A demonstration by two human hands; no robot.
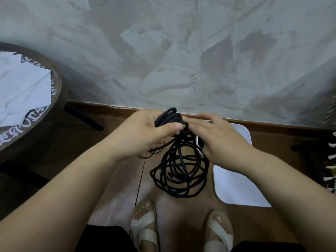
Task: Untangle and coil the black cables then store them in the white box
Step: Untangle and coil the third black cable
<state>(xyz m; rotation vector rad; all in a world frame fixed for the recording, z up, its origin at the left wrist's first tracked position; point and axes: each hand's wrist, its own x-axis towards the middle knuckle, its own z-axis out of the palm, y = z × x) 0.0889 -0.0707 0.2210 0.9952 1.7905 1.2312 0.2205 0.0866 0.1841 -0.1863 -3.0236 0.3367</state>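
A bundle of black cables (179, 168) hangs in loose loops above the wooden floor. My left hand (145, 131) grips the top of the bundle, thumb curled over the strands. With straight fingers, my right hand (216, 137) touches the cables just beside that thumb. The white box (236, 188) lies on the floor below and to the right of the hanging loops, partly hidden by my right forearm.
A round dark table (56, 84) with white cloth on it stands at the left. A grey plastered wall (181, 51) rises straight ahead behind a wooden skirting board. My sandalled feet (145, 226) stand just below the cables. A fringed rug edge (331, 160) shows at the far right.
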